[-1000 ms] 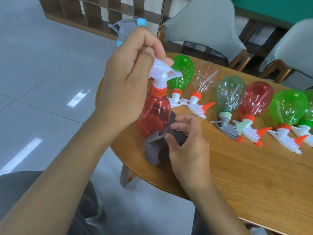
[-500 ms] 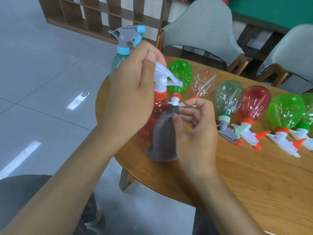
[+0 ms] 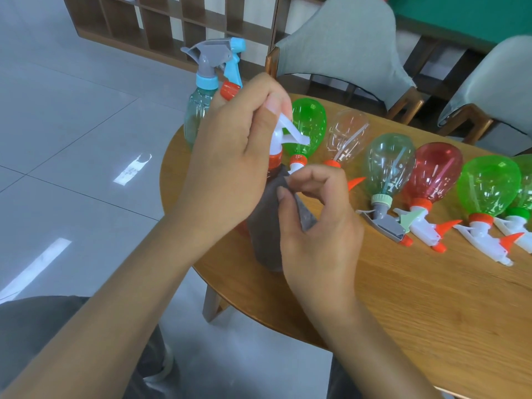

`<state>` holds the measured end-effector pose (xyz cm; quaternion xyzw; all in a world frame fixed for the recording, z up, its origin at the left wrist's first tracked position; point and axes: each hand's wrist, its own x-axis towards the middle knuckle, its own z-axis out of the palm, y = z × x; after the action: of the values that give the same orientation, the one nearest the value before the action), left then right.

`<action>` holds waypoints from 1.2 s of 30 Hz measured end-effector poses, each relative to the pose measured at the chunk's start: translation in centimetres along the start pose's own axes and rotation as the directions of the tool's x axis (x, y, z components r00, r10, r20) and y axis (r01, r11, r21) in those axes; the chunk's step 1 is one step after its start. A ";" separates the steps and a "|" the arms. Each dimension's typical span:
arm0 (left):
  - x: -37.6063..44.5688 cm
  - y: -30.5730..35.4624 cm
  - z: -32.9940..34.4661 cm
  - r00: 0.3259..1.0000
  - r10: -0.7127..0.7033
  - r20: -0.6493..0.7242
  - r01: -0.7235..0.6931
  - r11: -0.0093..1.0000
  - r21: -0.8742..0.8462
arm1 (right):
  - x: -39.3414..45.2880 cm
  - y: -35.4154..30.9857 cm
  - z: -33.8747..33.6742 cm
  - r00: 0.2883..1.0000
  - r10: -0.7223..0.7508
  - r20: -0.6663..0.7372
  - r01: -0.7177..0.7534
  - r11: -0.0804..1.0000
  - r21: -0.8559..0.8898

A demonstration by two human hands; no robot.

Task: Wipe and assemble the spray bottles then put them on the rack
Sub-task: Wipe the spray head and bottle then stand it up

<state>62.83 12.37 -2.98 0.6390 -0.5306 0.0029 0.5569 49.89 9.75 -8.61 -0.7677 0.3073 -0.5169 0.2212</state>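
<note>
Left hand (image 3: 227,156) grips white trigger head (image 3: 283,133) of upright red plastic spray bottle (image 3: 275,171) near wooden bench's (image 3: 403,298) left edge. Right hand (image 3: 319,226) pinches grey cloth (image 3: 267,234) against bottle's body.

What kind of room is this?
Probably a dining or meeting room: a round wooden table, padded chairs around it, and an open wooden shelf unit on the tiled floor.

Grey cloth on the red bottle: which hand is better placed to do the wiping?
Probably the right hand: it pinches the grey cloth against the red bottle, while the left hand grips its white spray head.
</note>
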 end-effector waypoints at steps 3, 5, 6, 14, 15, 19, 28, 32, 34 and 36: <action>0.2 -0.3 -0.2 1.000 0.005 0.025 -0.004 0.999 -0.039 | 1.0 0.2 0.0 0.997 0.079 0.017 -0.080 0.995 0.058; 0.3 -0.4 -0.2 0.999 0.007 0.038 -0.004 0.997 -0.073 | 1.5 0.3 -0.1 0.990 0.131 0.058 -0.136 0.986 0.098; 0.3 -0.4 -0.3 0.999 0.006 0.042 -0.002 0.996 -0.087 | 1.6 0.4 -0.2 0.986 0.144 0.081 -0.152 0.982 0.108; 0.3 -0.3 -0.3 0.999 0.004 0.038 -0.001 0.996 -0.092 | -0.7 1.2 -0.7 0.961 0.227 0.157 -0.236 0.971 0.042; 0.3 -0.3 -0.3 0.999 0.003 0.036 0.001 0.996 -0.093 | -1.0 1.4 -0.8 0.955 0.246 0.167 -0.255 0.966 0.039; 0.3 -0.3 -0.2 0.999 -0.010 0.031 0.014 0.992 -0.127 | -1.8 2.1 -0.8 0.929 0.305 0.209 -0.314 0.949 0.010; 0.9 -0.4 -0.5 0.992 -0.042 0.118 0.066 0.976 -0.208 | -1.5 2.5 -1.8 0.893 0.355 0.276 -0.362 0.932 -0.025; 0.8 -0.5 -0.8 0.985 -0.036 0.168 0.072 0.974 -0.213 | 0.2 1.3 -2.1 0.892 0.380 0.245 -0.423 0.893 0.157; 0.8 -0.5 -0.8 0.984 -0.020 0.175 0.060 0.972 -0.228 | 1.0 0.9 -2.1 0.888 0.381 0.257 -0.434 0.878 0.200; 0.7 -0.4 -1.0 0.984 0.000 0.177 0.040 0.975 -0.220 | 1.8 0.6 -2.0 0.892 0.375 0.253 -0.430 0.877 0.215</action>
<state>64.02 12.49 -2.49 0.5758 -0.5681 -0.1186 0.5759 48.43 8.08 -7.11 -0.6986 0.3646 -0.4143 0.4555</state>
